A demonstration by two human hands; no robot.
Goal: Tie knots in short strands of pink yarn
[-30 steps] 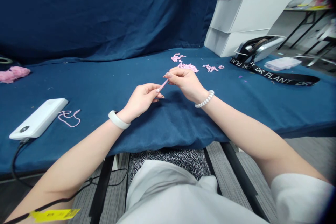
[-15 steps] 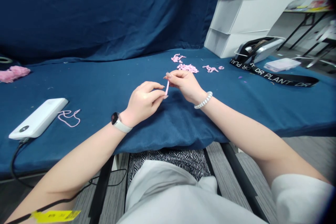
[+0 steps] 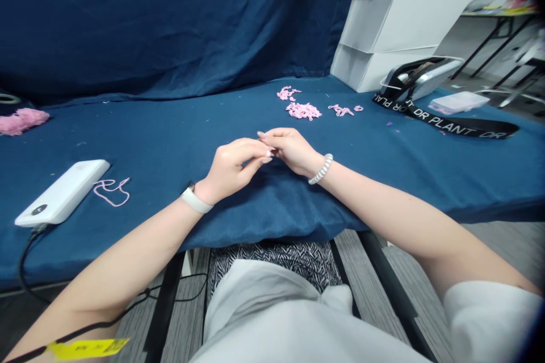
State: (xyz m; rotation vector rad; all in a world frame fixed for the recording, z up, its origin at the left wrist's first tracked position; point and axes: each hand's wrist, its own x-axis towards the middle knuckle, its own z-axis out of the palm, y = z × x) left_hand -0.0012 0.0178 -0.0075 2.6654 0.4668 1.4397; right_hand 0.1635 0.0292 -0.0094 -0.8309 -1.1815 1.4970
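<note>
Just above the front of the blue-covered table, my left hand (image 3: pixel 239 165) pinches a small pink strip (image 3: pixel 269 153) between thumb and forefinger. My right hand (image 3: pixel 293 150) meets it there, its fingers curled and closed at the strip's other end; most of the strip is hidden by the fingertips. Beyond my hands lies a pile of small pink loops (image 3: pixel 303 111). A smaller pink cluster (image 3: pixel 288 93) sits behind it, and a few more pink loops (image 3: pixel 340 110) lie to the right.
At left are a white power bank (image 3: pixel 63 191) with a black cable, a thin pink cord (image 3: pixel 111 188) and a fluffy pink bundle (image 3: pixel 23 121). To the right, a black lettered strap (image 3: pixel 451 126), a clear plastic box (image 3: pixel 458 102) and stacked white boxes (image 3: pixel 383 28) stand or lie.
My right hand has come down and slightly left, closer to my left hand. The strip, plainly visible between the hands before, is now mostly covered by fingers.
</note>
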